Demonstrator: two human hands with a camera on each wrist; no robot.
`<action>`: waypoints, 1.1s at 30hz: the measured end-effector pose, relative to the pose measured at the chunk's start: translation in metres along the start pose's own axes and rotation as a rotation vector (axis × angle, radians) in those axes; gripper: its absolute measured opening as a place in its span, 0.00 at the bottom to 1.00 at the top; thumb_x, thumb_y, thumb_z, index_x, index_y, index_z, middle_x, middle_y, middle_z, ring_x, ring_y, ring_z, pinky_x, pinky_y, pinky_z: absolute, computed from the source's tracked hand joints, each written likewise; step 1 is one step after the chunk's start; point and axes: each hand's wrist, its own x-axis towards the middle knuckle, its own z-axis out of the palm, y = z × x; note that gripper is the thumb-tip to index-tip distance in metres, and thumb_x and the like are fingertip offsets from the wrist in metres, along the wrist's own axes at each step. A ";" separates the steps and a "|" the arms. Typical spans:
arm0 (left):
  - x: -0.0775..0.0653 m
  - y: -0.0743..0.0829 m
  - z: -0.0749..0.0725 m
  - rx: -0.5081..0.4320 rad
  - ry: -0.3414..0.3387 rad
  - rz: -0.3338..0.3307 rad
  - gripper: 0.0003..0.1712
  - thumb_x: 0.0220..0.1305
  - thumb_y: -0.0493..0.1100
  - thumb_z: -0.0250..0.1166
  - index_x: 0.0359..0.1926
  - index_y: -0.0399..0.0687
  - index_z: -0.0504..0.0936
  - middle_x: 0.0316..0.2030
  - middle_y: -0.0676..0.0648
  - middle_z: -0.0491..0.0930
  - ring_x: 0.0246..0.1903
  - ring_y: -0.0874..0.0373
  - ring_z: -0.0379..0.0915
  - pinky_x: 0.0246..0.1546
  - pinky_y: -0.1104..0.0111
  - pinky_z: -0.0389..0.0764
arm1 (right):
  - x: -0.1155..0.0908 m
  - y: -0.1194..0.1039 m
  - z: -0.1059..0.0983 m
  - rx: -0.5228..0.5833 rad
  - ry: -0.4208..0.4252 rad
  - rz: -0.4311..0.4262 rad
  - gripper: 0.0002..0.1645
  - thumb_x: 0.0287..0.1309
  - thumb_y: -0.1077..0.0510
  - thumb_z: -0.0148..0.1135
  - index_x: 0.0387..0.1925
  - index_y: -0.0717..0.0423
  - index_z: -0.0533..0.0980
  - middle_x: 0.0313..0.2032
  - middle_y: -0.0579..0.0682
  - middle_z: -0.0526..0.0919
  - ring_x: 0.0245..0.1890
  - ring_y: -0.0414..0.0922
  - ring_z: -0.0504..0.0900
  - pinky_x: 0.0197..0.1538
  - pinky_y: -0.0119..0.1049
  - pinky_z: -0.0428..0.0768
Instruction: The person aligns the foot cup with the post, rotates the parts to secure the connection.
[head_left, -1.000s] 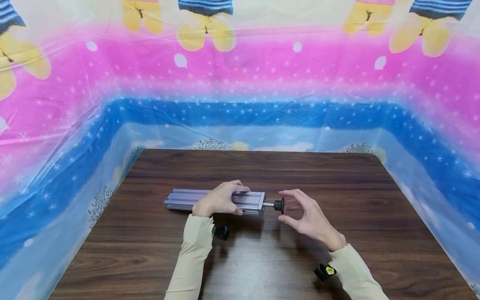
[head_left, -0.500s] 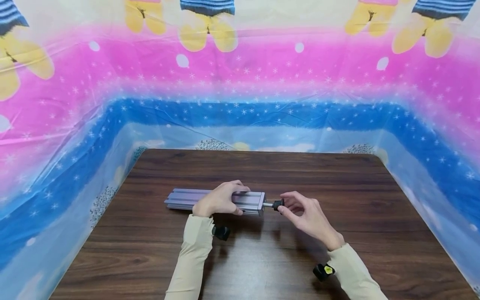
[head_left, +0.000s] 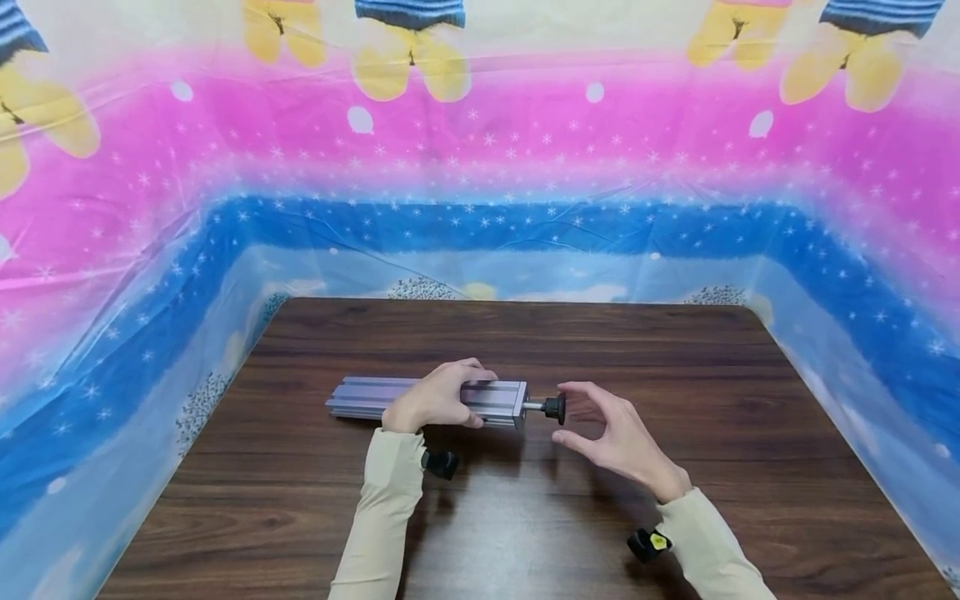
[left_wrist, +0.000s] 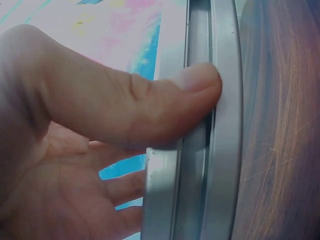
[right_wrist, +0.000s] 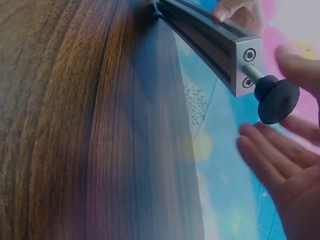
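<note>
Metal bar (head_left: 501,401): crosswise over the bench (head_left: 517,533); likely stiff, fairly weighty, smooth enough to slip; best held by its grooved sides.
Left hand (head_left: 435,398): fingers gripping the bar.
Right hand (head_left: 622,433): fingers wide about the black foot (head_left: 556,408), contact unclear.
Threaded rod (head_left: 534,406): probably rigid; best handled by the foot.

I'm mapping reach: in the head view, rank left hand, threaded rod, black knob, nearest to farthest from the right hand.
1. Black knob: left, beside the right hand.
2. Threaded rod: between knob and metal bar.
3. Left hand: gripping the bar.
</note>
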 end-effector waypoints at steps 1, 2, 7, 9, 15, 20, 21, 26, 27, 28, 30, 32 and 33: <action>0.000 0.000 0.000 0.001 -0.003 0.000 0.37 0.53 0.35 0.78 0.66 0.49 0.79 0.59 0.49 0.76 0.48 0.54 0.70 0.52 0.58 0.75 | 0.000 0.000 0.000 -0.001 0.010 -0.026 0.36 0.55 0.53 0.77 0.65 0.46 0.74 0.56 0.48 0.83 0.49 0.40 0.86 0.50 0.42 0.84; 0.000 0.001 0.000 0.001 -0.005 0.001 0.37 0.53 0.35 0.78 0.66 0.49 0.79 0.59 0.49 0.76 0.48 0.54 0.70 0.53 0.58 0.75 | 0.000 0.000 0.000 0.002 0.020 -0.051 0.36 0.55 0.54 0.77 0.65 0.47 0.74 0.58 0.49 0.82 0.50 0.42 0.85 0.50 0.44 0.84; -0.001 0.000 0.001 0.004 -0.011 0.006 0.37 0.53 0.35 0.78 0.66 0.48 0.79 0.58 0.49 0.76 0.50 0.54 0.70 0.54 0.57 0.75 | 0.001 0.001 0.002 0.029 0.054 -0.103 0.31 0.54 0.61 0.77 0.60 0.49 0.77 0.50 0.48 0.86 0.44 0.44 0.88 0.46 0.45 0.86; -0.001 0.000 0.001 0.004 -0.008 0.007 0.37 0.52 0.35 0.78 0.65 0.48 0.79 0.58 0.49 0.76 0.51 0.54 0.71 0.55 0.56 0.75 | 0.002 0.001 0.003 0.043 0.062 -0.095 0.29 0.55 0.61 0.76 0.59 0.50 0.78 0.46 0.48 0.87 0.41 0.43 0.88 0.45 0.42 0.86; 0.001 -0.001 0.002 0.003 -0.008 0.004 0.37 0.53 0.35 0.78 0.66 0.48 0.78 0.58 0.49 0.76 0.52 0.54 0.71 0.56 0.56 0.75 | 0.003 -0.002 0.003 0.053 0.068 -0.040 0.21 0.61 0.59 0.72 0.55 0.51 0.80 0.38 0.45 0.88 0.36 0.37 0.87 0.41 0.36 0.86; 0.002 -0.003 0.003 0.002 -0.013 -0.004 0.38 0.53 0.35 0.77 0.67 0.48 0.78 0.60 0.48 0.75 0.54 0.53 0.72 0.58 0.56 0.75 | 0.002 -0.005 0.003 0.055 0.046 0.056 0.14 0.66 0.53 0.67 0.51 0.51 0.81 0.35 0.43 0.88 0.31 0.39 0.87 0.36 0.32 0.84; 0.003 -0.003 0.003 0.003 -0.014 -0.005 0.38 0.53 0.35 0.77 0.67 0.48 0.78 0.60 0.48 0.75 0.54 0.54 0.72 0.58 0.56 0.75 | 0.002 -0.005 0.003 0.060 0.039 0.076 0.14 0.67 0.52 0.66 0.51 0.52 0.81 0.34 0.43 0.88 0.30 0.41 0.88 0.35 0.32 0.84; 0.003 -0.002 0.002 0.007 -0.016 0.003 0.38 0.53 0.35 0.77 0.66 0.48 0.78 0.60 0.48 0.76 0.52 0.54 0.71 0.56 0.57 0.75 | 0.002 -0.005 0.002 0.085 -0.010 0.163 0.16 0.72 0.49 0.60 0.51 0.54 0.81 0.33 0.44 0.88 0.30 0.48 0.89 0.35 0.32 0.83; 0.002 -0.002 0.002 0.009 -0.015 0.006 0.38 0.52 0.35 0.78 0.66 0.48 0.78 0.59 0.48 0.76 0.53 0.54 0.72 0.57 0.56 0.75 | 0.002 -0.004 0.002 0.078 -0.016 0.163 0.16 0.72 0.49 0.60 0.52 0.53 0.81 0.34 0.44 0.88 0.31 0.47 0.88 0.36 0.32 0.83; 0.002 -0.002 0.002 0.010 -0.015 0.007 0.38 0.52 0.35 0.78 0.66 0.48 0.79 0.60 0.48 0.76 0.53 0.54 0.72 0.57 0.56 0.75 | 0.002 -0.003 0.002 0.072 -0.019 0.158 0.17 0.71 0.48 0.61 0.53 0.53 0.80 0.35 0.44 0.88 0.33 0.46 0.88 0.37 0.33 0.84; 0.002 -0.002 0.001 0.012 -0.016 0.010 0.38 0.52 0.35 0.78 0.66 0.47 0.79 0.59 0.48 0.76 0.53 0.54 0.72 0.57 0.56 0.75 | 0.002 -0.002 0.001 0.053 -0.016 0.124 0.19 0.68 0.49 0.64 0.56 0.53 0.79 0.39 0.45 0.88 0.37 0.44 0.89 0.41 0.35 0.85; 0.002 -0.001 0.001 0.015 -0.016 0.014 0.38 0.52 0.35 0.78 0.66 0.46 0.79 0.59 0.48 0.76 0.51 0.54 0.72 0.56 0.57 0.75 | 0.001 0.000 0.001 0.028 0.002 0.062 0.24 0.63 0.51 0.70 0.59 0.52 0.78 0.46 0.47 0.88 0.41 0.42 0.88 0.45 0.37 0.85; 0.002 -0.001 0.001 0.015 -0.018 0.014 0.38 0.52 0.35 0.78 0.66 0.46 0.79 0.59 0.48 0.76 0.51 0.54 0.72 0.55 0.57 0.75 | 0.000 0.001 0.001 0.018 0.015 0.025 0.28 0.60 0.52 0.73 0.61 0.52 0.77 0.49 0.48 0.87 0.44 0.42 0.88 0.47 0.39 0.85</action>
